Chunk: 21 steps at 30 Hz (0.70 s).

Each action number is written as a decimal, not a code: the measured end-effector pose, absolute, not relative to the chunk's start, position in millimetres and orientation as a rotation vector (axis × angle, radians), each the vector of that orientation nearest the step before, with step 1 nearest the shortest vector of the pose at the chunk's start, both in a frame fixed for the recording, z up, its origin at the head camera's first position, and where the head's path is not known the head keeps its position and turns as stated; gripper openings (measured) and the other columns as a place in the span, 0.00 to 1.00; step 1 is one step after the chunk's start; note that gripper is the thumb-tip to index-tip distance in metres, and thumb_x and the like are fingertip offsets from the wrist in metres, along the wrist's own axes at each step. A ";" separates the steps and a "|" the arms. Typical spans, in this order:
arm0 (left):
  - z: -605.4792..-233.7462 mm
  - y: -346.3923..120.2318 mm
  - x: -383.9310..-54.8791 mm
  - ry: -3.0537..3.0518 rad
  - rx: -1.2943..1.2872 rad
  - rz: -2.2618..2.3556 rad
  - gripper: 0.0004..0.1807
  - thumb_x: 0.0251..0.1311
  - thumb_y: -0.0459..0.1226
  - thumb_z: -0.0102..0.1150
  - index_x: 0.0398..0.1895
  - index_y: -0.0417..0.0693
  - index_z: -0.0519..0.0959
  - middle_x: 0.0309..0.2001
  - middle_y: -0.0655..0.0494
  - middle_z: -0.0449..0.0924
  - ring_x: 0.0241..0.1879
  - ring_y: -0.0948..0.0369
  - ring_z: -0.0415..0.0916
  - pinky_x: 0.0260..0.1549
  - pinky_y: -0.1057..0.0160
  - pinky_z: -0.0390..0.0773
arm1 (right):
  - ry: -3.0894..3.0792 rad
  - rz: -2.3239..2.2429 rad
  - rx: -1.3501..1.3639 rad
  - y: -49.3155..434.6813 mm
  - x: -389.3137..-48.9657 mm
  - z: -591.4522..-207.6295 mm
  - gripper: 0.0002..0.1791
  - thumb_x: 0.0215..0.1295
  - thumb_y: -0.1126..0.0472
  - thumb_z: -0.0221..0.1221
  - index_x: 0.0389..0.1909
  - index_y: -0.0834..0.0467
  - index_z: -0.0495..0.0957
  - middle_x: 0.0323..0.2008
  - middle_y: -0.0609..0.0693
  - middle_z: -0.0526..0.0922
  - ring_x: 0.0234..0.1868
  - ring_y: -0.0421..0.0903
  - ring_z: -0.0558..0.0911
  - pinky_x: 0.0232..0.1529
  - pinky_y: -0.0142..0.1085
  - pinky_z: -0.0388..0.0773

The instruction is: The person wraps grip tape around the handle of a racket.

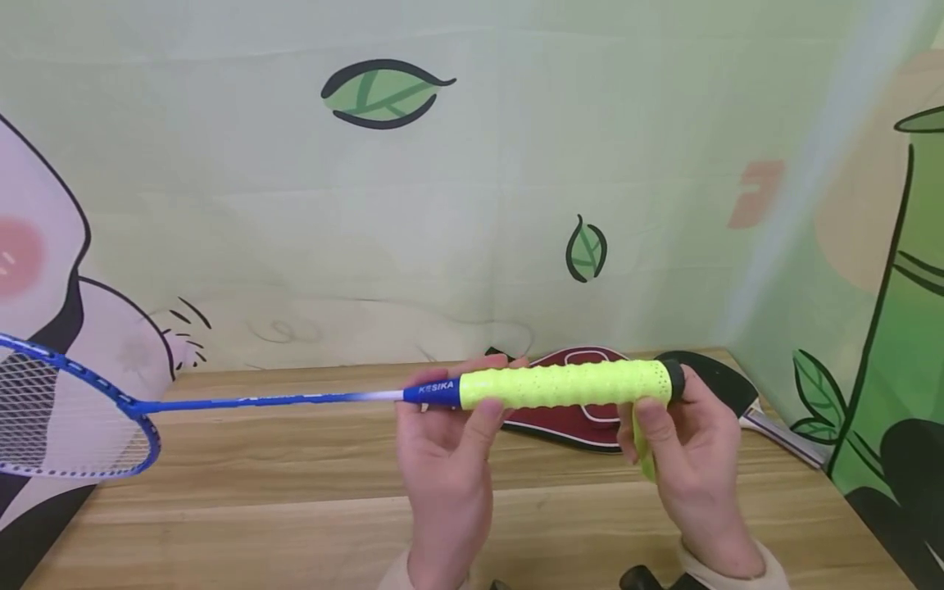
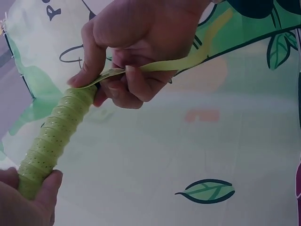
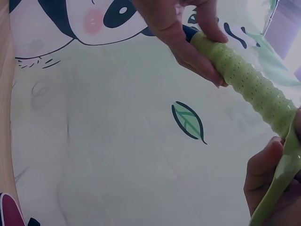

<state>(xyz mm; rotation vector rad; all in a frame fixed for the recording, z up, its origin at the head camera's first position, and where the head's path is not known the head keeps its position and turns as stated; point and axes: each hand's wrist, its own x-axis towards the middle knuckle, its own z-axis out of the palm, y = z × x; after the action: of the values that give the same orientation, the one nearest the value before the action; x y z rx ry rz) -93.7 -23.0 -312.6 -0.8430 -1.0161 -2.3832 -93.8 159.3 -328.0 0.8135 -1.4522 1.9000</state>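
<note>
A blue badminton racket (image 1: 295, 400) is held level above the table, its head (image 1: 74, 418) at the left and partly out of frame. Bumpy, perforated yellow-green grip tape (image 1: 568, 385) covers its handle in spiral turns. My left hand (image 1: 446, 467) grips the handle at its blue cone end, thumb along the front. At the black butt end, my right hand (image 1: 696, 459) pinches the tape against the handle. From there a loose tail of tape (image 2: 178, 63) runs through the right hand's fingers in the left wrist view; the right wrist view shows this tail (image 3: 282, 176) hanging down.
Behind the hands, a dark red racket cover (image 1: 560, 428) with white piping lies on the wooden table (image 1: 258, 508). Beside it rests another racket under a black cover, its pale handle (image 1: 785, 438) pointing right. A printed cloth backdrop (image 1: 472, 205) rises behind the table.
</note>
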 end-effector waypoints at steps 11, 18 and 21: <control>-318.0 -20.8 -91.5 -1.170 -0.630 -2.323 0.16 0.65 0.24 0.53 0.49 0.31 0.59 0.46 0.36 0.79 0.48 0.49 0.82 0.47 0.48 0.80 | -1.496 1.914 0.758 162.2 -93.0 -331.8 0.05 0.65 0.78 0.54 0.40 0.72 0.72 0.25 0.56 0.79 0.17 0.44 0.73 0.10 0.35 0.65; -316.4 -23.2 -89.1 -1.193 -0.591 -2.306 0.15 0.65 0.26 0.54 0.49 0.33 0.59 0.46 0.39 0.80 0.47 0.50 0.81 0.46 0.49 0.81 | -1.498 1.899 0.749 161.2 -95.7 -333.6 0.06 0.65 0.78 0.54 0.42 0.73 0.73 0.26 0.56 0.80 0.19 0.44 0.74 0.12 0.33 0.69; -314.4 -25.2 -87.9 -1.207 -0.581 -2.286 0.15 0.66 0.26 0.54 0.49 0.35 0.60 0.46 0.39 0.80 0.46 0.50 0.81 0.45 0.49 0.81 | -1.485 1.907 0.790 160.2 -98.0 -334.4 0.07 0.66 0.76 0.55 0.43 0.74 0.73 0.27 0.57 0.79 0.18 0.44 0.74 0.13 0.32 0.71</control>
<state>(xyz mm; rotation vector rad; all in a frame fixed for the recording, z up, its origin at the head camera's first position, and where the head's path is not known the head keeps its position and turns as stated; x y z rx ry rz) -87.9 -25.2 -314.4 -0.5811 -1.2073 -2.2856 -98.0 160.2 -334.4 0.7902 -1.4853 1.9071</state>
